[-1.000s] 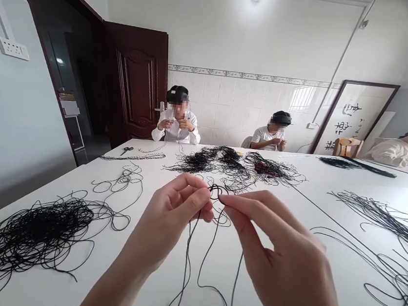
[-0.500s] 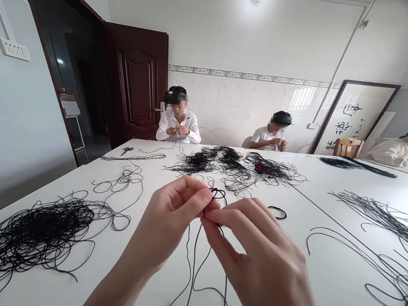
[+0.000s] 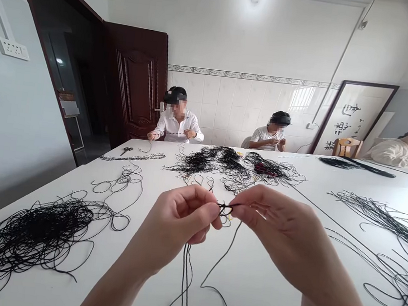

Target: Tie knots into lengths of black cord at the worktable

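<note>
Tabletop [image 3: 257, 296], left hand [image 3: 176, 231], right hand [image 3: 280, 225] pinching black cord [image 3: 225, 208]

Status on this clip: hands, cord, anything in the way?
Left hand and right hand raised, pinching black cord at a small loop. Ends hang to the white table. Loose cord heap off to the left.

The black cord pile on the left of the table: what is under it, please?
The white table shows through the loose loops at the edges of the black cord pile. In the dense middle, the cord covers the surface, so nothing beneath it can be seen.
</note>
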`<state>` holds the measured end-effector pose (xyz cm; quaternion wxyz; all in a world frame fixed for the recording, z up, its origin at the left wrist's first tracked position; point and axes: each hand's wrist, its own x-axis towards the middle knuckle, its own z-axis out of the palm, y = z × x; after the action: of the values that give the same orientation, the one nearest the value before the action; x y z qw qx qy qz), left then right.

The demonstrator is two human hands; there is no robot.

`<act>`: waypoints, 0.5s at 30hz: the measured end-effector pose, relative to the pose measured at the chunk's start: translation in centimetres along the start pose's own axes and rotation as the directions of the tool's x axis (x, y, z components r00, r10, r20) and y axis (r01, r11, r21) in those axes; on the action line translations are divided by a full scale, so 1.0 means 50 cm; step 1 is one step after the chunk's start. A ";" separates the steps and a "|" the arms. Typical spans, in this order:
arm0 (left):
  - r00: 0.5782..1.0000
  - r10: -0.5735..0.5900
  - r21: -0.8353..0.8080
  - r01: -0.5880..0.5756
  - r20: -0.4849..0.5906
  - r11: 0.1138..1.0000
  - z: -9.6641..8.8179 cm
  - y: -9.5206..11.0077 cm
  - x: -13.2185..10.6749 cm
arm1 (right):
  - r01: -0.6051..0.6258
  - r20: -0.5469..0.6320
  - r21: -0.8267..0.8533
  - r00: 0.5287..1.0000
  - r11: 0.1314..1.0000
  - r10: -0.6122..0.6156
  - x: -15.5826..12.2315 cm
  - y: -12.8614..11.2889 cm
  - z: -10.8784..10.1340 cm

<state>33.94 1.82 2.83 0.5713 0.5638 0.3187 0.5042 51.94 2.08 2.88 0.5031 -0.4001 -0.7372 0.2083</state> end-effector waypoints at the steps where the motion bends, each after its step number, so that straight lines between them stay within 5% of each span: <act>1: 1.000 -0.011 0.013 0.011 0.011 1.000 0.001 -0.001 -0.001 | 0.012 -0.013 0.016 1.000 1.000 -0.012 0.001 0.000 -0.003; 15: 0.996 -0.084 0.166 0.075 0.044 0.983 0.012 -0.002 0.001 | 0.063 -0.162 0.018 0.985 0.998 -0.060 -0.002 -0.007 -0.002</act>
<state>34.53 1.66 2.85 0.5505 0.6084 0.3667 0.4386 51.91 1.78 3.08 0.5717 -0.3868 -0.7037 0.1683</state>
